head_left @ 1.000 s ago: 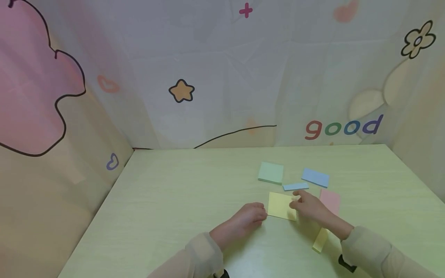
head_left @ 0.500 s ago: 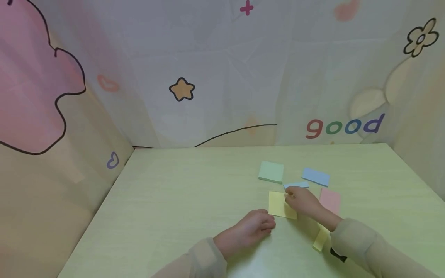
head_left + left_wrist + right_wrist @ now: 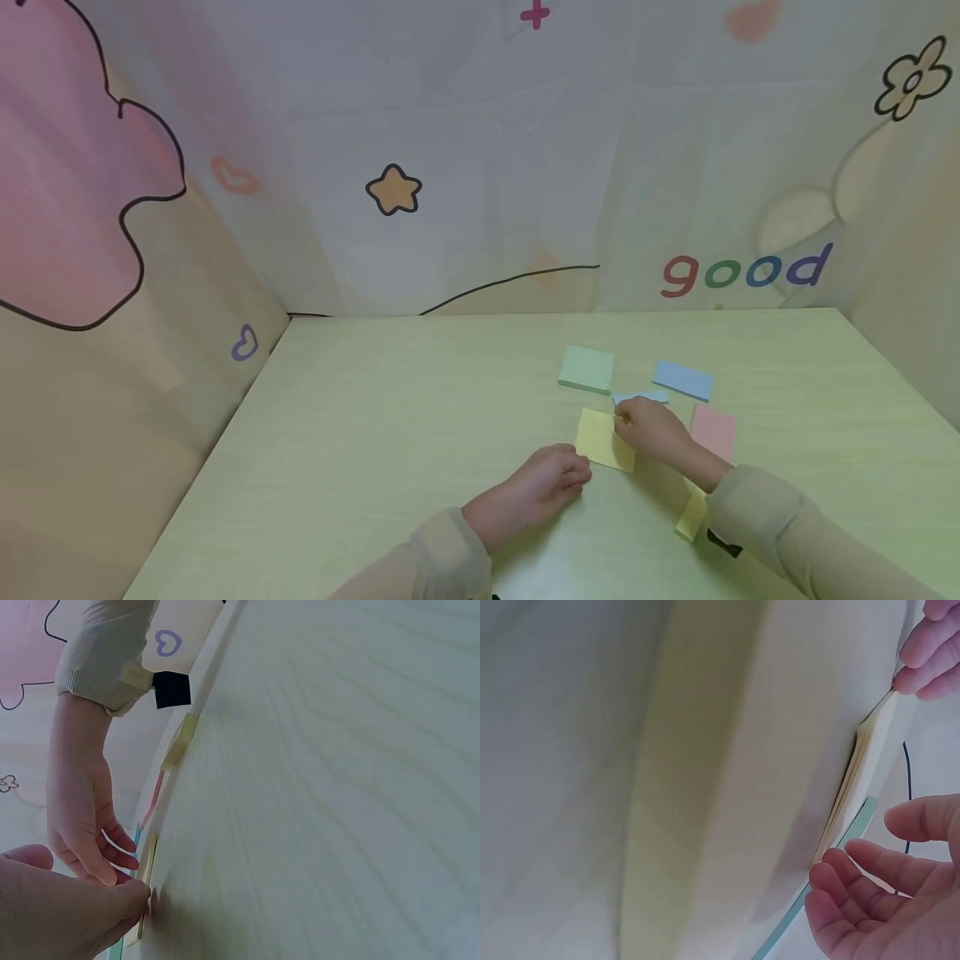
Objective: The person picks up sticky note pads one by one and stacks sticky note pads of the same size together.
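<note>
The left hand (image 3: 531, 492) touches the near left corner of the yellow pad (image 3: 597, 439) on the table (image 3: 420, 400), pinching or not I cannot tell; the right hand (image 3: 651, 428), thumb apart, is at its far right; beyond: green pad (image 3: 587, 369).

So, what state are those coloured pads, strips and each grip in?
Yellow pad: partly covered, layered edge visible
Green pad: flat, uncovered
Blue pad: flat, uncovered
Light blue strip: flat, partly covered
Pink pad: flat, partly covered
Yellow strip: flat, partly covered
Left grip: at the yellow pad's near-left corner
Right grip: loosely bent at the yellow pad's right side
</note>
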`<state>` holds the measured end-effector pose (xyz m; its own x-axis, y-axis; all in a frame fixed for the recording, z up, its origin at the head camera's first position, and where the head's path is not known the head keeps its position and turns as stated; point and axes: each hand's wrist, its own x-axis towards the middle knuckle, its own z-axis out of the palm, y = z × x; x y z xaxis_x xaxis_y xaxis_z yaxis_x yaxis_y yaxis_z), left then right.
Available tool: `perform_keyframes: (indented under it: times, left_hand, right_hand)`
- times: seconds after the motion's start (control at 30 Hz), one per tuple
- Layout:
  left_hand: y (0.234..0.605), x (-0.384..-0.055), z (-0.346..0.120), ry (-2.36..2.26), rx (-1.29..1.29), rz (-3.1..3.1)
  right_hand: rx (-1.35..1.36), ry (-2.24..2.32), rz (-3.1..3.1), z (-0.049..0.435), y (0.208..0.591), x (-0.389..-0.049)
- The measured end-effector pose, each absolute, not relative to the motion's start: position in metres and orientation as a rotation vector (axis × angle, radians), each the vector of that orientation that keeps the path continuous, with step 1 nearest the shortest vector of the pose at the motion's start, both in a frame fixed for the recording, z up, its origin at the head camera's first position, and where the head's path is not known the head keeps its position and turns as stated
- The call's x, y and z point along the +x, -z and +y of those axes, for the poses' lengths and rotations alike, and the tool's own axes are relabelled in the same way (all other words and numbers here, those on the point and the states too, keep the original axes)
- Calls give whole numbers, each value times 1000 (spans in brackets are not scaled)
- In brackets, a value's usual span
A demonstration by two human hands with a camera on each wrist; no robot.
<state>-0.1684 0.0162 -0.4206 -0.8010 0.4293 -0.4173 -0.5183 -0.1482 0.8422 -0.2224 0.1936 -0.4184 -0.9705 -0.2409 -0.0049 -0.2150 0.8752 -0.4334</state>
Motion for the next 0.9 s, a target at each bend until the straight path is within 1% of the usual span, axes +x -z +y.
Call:
perform_keyframes:
  times: [0.33, 0.53, 0.63, 0.8, 0.9]
  left_hand:
    - [425, -177, 16, -2009, -110, 1603]
    - [425, -174, 23, -1974, -117, 1839]
    - [424, -170, 27, -1957, -143, 1935]
    - [424, -167, 34, -1996, -227, 1911]
    - [426, -168, 39, -2035, -205, 1863]
  right_hand:
    - [-346, 718, 2974, 194, 419, -221]
    - [-308, 748, 2950, 195, 418, -221]
    - [-313, 816, 2962, 194, 418, -221]
    - [-302, 993, 2918, 193, 420, -220]
    - [-250, 1082, 2884, 191, 422, -221]
